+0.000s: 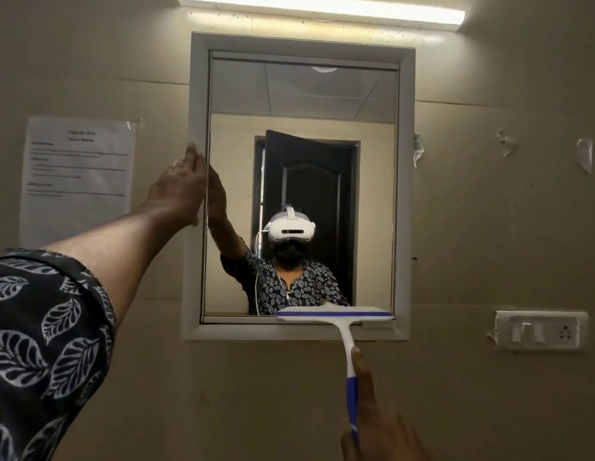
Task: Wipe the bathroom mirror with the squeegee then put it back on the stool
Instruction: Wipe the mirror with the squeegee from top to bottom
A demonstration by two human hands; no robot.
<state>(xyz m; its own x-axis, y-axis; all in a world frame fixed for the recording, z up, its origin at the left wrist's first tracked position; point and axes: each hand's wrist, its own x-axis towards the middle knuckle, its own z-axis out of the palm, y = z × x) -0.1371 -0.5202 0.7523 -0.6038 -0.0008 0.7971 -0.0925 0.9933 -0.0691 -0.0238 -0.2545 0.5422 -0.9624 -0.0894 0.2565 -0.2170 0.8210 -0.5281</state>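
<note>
Head view: squeegee blade at mirror btm edge; right hand fingers gripped handle, left hand fingers lay flat on frame. Blade might snag frame lip, streaking.

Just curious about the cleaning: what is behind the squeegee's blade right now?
The squeegee blade lies across the bottom right edge of the mirror, where glass meets the frame. The strip it covers is hidden.
</note>
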